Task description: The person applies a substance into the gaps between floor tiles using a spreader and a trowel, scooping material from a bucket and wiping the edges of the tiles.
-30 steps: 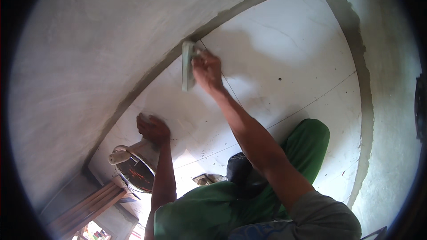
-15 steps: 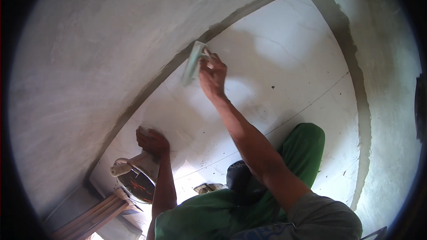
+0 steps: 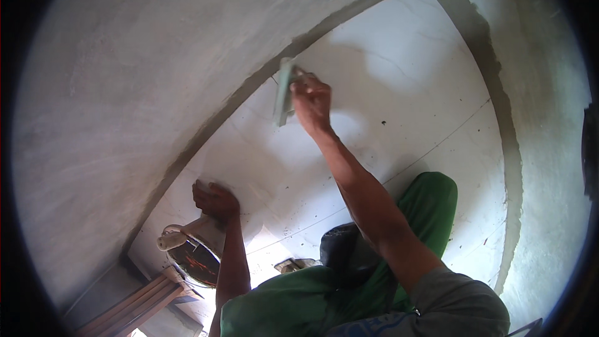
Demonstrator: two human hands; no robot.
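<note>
This was a room under construction or renovation: the walls were bare and grey, a rough-edged darker band ran along their foot, crumbs specked the white floor tiles, and a bucket stood near brown wooden slats.

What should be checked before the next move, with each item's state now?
1. Float gripped by the right hand: ok, fingers closed around its handle.
2. Float's working face pressed flat: cannot tell, blurred and seen nearly edge-on.
3. Left hand apart from the float: ok, low on the left near the bucket.
4. Left palm free: cannot tell, its underside is hidden.
5. Tiles free of debris: not ok, dark specks lie on them.
</note>
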